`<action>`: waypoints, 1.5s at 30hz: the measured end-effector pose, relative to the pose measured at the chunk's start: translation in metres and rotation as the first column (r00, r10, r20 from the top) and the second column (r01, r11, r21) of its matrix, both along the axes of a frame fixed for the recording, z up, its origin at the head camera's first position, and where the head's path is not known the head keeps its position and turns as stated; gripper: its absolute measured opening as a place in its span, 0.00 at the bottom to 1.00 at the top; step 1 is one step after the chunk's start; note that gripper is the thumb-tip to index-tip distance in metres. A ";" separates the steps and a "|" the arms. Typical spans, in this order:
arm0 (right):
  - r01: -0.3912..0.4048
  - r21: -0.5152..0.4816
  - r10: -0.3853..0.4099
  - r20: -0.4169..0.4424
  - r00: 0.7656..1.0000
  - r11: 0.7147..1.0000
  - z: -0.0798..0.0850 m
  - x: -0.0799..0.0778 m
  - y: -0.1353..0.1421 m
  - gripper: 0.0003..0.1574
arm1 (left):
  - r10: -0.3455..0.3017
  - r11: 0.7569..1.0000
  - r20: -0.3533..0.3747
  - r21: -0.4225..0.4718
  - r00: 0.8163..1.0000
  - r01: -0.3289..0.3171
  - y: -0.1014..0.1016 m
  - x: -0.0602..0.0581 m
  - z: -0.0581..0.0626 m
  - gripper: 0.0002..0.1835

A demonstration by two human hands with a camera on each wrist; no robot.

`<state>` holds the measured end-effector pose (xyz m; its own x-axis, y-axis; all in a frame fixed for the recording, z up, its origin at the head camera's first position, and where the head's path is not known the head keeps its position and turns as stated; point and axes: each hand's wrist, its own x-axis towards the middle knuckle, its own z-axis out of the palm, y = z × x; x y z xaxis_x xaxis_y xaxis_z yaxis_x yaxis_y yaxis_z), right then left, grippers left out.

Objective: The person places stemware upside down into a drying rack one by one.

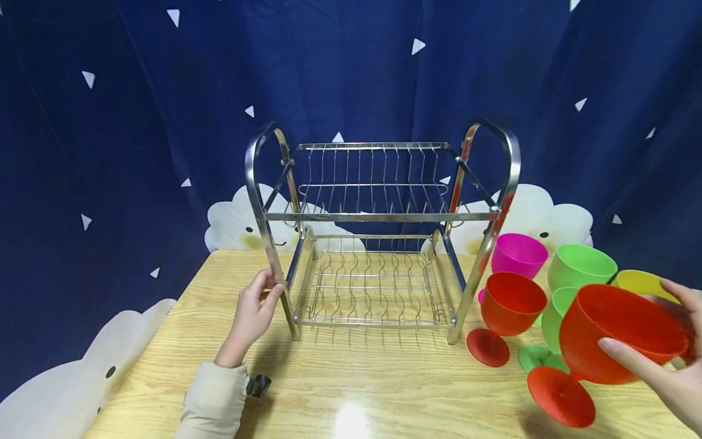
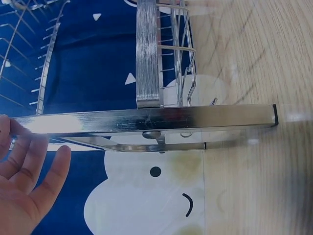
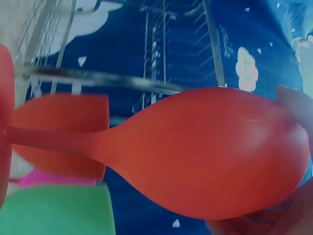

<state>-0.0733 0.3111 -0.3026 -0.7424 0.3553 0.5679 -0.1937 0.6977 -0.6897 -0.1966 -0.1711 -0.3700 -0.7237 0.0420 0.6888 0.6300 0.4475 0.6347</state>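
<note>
A two-tier metal dish rack (image 1: 378, 216) stands on the table. My left hand (image 1: 258, 308) holds its left front post; in the left wrist view my thumb and fingers lie on either side of the metal post (image 2: 215, 117). On the right, my right hand (image 1: 674, 360) grips a red plastic goblet (image 1: 598, 341) by its bowl, thumb at the near side and fingers at the far side. The goblet tilts, its round foot pointing down and left. Seen from the right wrist, the red goblet (image 3: 210, 152) covers much of the view, with fingertips at the bowl's rim.
Behind the held goblet stand another red goblet (image 1: 512, 305), a magenta goblet (image 1: 518, 256), green goblets (image 1: 581, 268) and a yellow one (image 1: 638, 281), close together by the rack's right legs. A dark blue curtain (image 1: 351, 67) hangs behind the wooden table (image 1: 395, 378).
</note>
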 end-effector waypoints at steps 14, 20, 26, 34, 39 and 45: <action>-0.189 0.076 0.173 0.176 0.969 0.979 0.011 -0.013 -0.035 0.60 | 0.102 0.992 -0.088 -0.071 0.991 -0.109 -0.009 0.002 0.002 0.17; -0.264 0.101 0.254 0.099 0.962 0.959 0.013 -0.017 -0.052 0.62 | 0.075 0.989 -0.300 -0.101 0.951 -0.110 0.005 0.021 0.022 0.19; -0.333 0.108 0.323 0.100 0.941 0.937 0.015 -0.022 -0.071 0.64 | -0.109 0.987 -0.350 -0.152 0.930 0.058 0.034 0.029 0.036 0.18; -0.437 0.110 0.431 0.073 0.899 0.893 0.014 -0.029 -0.092 0.63 | -0.401 0.904 -0.106 -0.209 0.910 0.374 0.079 0.031 0.046 0.31; -0.473 0.099 0.469 0.054 0.881 0.876 0.017 -0.030 -0.102 0.63 | -0.529 0.828 0.037 -0.198 0.848 0.525 0.107 0.029 0.053 0.41; -0.491 0.100 0.487 0.060 0.871 0.865 0.018 -0.032 -0.109 0.63 | -0.619 0.750 0.172 -0.161 0.766 0.642 0.138 0.022 0.057 0.45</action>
